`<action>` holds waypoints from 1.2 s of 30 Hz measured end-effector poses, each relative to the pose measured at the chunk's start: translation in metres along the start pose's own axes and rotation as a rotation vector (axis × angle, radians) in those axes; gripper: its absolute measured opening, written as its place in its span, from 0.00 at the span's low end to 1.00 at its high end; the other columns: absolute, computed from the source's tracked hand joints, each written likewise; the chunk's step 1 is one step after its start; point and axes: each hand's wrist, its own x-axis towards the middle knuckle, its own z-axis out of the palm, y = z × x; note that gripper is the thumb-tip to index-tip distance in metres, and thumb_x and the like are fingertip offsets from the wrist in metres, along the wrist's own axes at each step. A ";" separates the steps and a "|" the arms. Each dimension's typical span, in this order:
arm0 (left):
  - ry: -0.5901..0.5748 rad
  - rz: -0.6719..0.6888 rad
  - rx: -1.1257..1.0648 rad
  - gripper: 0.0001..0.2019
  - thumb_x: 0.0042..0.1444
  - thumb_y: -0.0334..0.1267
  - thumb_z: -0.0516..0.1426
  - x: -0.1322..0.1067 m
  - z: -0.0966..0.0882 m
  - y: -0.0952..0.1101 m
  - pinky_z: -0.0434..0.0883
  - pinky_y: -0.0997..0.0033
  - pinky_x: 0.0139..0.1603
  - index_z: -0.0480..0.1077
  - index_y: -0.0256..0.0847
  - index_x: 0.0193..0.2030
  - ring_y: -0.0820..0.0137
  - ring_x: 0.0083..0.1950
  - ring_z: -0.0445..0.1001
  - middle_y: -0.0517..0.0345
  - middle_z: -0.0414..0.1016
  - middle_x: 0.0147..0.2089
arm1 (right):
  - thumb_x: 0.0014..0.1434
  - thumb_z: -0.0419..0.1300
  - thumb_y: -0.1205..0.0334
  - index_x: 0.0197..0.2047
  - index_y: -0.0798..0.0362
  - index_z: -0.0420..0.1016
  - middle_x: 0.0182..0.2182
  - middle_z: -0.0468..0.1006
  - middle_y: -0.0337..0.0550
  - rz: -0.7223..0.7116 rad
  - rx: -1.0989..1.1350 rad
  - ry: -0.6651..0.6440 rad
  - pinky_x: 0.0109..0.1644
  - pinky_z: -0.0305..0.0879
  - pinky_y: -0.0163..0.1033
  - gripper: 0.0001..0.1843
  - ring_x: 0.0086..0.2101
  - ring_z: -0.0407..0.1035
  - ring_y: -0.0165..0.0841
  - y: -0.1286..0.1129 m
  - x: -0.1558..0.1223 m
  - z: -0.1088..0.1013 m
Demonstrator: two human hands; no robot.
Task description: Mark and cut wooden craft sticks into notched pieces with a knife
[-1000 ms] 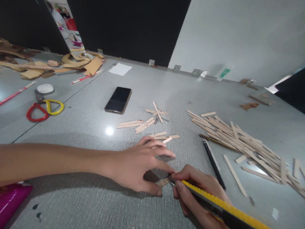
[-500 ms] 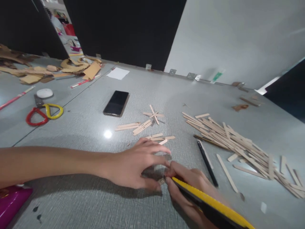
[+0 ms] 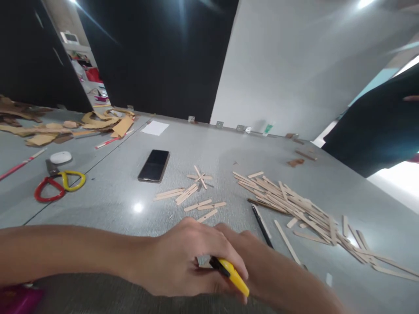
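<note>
My left hand (image 3: 180, 261) reaches in from the left and lies curled on the grey table (image 3: 108, 205) near the front edge. Its fingers close over a small wooden piece that is almost wholly hidden. My right hand (image 3: 258, 261) presses against it from the right and grips a yellow utility knife (image 3: 234, 275), whose dark tip points in under my left fingers. Loose short craft sticks (image 3: 204, 206) lie just beyond both hands.
A heap of craft sticks (image 3: 294, 205) and a black pen (image 3: 262, 220) lie to the right. A phone (image 3: 153, 165), red-and-yellow scissors (image 3: 59, 185), cardboard scraps (image 3: 98, 124) and white paper (image 3: 154, 127) are further back left. Someone's dark sleeve (image 3: 376, 131) shows at right.
The view has tilted up and the hands sit lower in frame. My left fingers have curled down from spread to closed, and my right hand with the knife has tucked in close against them.
</note>
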 end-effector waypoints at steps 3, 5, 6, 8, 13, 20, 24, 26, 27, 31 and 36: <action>-0.013 -0.080 -0.035 0.06 0.67 0.36 0.63 0.003 -0.003 -0.001 0.77 0.74 0.44 0.79 0.35 0.44 0.69 0.38 0.83 0.49 0.86 0.38 | 0.69 0.61 0.58 0.36 0.47 0.70 0.24 0.74 0.37 0.204 -0.200 0.065 0.27 0.58 0.40 0.08 0.24 0.70 0.36 0.017 -0.001 -0.022; -0.025 -0.140 -0.066 0.09 0.67 0.40 0.63 0.006 -0.005 -0.002 0.75 0.74 0.40 0.78 0.35 0.44 0.69 0.36 0.81 0.49 0.85 0.38 | 0.65 0.59 0.62 0.30 0.47 0.64 0.23 0.72 0.41 0.288 -0.266 0.146 0.26 0.50 0.41 0.11 0.21 0.68 0.39 0.031 -0.001 -0.027; -0.034 -0.176 -0.071 0.10 0.67 0.41 0.63 0.007 -0.005 -0.003 0.74 0.74 0.39 0.78 0.35 0.43 0.70 0.35 0.80 0.49 0.84 0.37 | 0.63 0.59 0.64 0.29 0.47 0.64 0.23 0.73 0.43 0.303 -0.266 0.160 0.26 0.49 0.41 0.11 0.21 0.68 0.40 0.037 -0.002 -0.027; -0.051 -0.239 -0.057 0.11 0.67 0.44 0.62 0.010 -0.006 -0.004 0.71 0.75 0.36 0.77 0.36 0.41 0.71 0.33 0.77 0.52 0.82 0.35 | 0.60 0.59 0.68 0.28 0.46 0.64 0.21 0.73 0.44 0.313 -0.228 0.186 0.26 0.49 0.41 0.11 0.20 0.69 0.41 0.045 -0.001 -0.026; -0.167 -0.306 -0.041 0.11 0.68 0.46 0.61 0.016 -0.007 -0.003 0.66 0.74 0.35 0.70 0.41 0.43 0.73 0.32 0.67 0.62 0.69 0.31 | 0.61 0.60 0.64 0.30 0.44 0.61 0.19 0.66 0.37 0.294 -0.020 0.358 0.25 0.52 0.41 0.11 0.19 0.62 0.36 0.031 0.016 -0.043; -0.196 -0.247 -0.164 0.13 0.75 0.49 0.49 0.019 -0.005 -0.009 0.68 0.73 0.35 0.64 0.41 0.46 0.71 0.34 0.68 0.55 0.71 0.38 | 0.68 0.50 0.56 0.39 0.46 0.63 0.29 0.63 0.34 0.140 0.590 0.444 0.28 0.64 0.36 0.06 0.24 0.59 0.29 -0.053 0.046 -0.082; -0.199 -0.241 -0.158 0.17 0.76 0.52 0.46 0.017 -0.004 -0.012 0.71 0.70 0.42 0.64 0.40 0.46 0.70 0.38 0.68 0.54 0.70 0.40 | 0.67 0.60 0.58 0.24 0.49 0.57 0.22 0.54 0.31 0.077 1.266 0.159 0.26 0.58 0.34 0.21 0.22 0.48 0.27 -0.083 0.050 -0.072; -0.187 -0.222 -0.164 0.20 0.76 0.56 0.45 0.017 -0.004 -0.013 0.71 0.68 0.43 0.63 0.40 0.46 0.69 0.38 0.67 0.54 0.69 0.40 | 0.72 0.57 0.51 0.21 0.49 0.48 0.18 0.46 0.28 0.057 1.386 0.051 0.22 0.51 0.35 0.31 0.19 0.41 0.26 -0.088 0.053 -0.066; -0.181 -0.220 -0.167 0.22 0.75 0.58 0.45 0.017 -0.003 -0.014 0.71 0.68 0.43 0.63 0.40 0.46 0.69 0.37 0.67 0.54 0.69 0.40 | 0.72 0.57 0.50 0.20 0.49 0.45 0.17 0.43 0.27 0.042 1.424 0.038 0.20 0.46 0.36 0.33 0.18 0.37 0.25 -0.089 0.054 -0.065; -0.161 -0.200 -0.159 0.21 0.75 0.57 0.45 0.018 -0.001 -0.016 0.71 0.68 0.42 0.63 0.41 0.45 0.69 0.37 0.67 0.55 0.68 0.39 | 0.70 0.61 0.51 0.19 0.50 0.44 0.15 0.42 0.27 0.027 1.445 -0.023 0.18 0.38 0.37 0.35 0.16 0.35 0.24 -0.090 0.056 -0.066; -0.164 -0.151 -0.157 0.12 0.76 0.46 0.47 0.020 0.000 -0.017 0.70 0.70 0.43 0.63 0.40 0.45 0.70 0.38 0.66 0.56 0.67 0.39 | 0.71 0.60 0.52 0.20 0.50 0.47 0.16 0.44 0.28 0.048 1.393 -0.043 0.19 0.40 0.37 0.33 0.17 0.37 0.24 -0.090 0.049 -0.068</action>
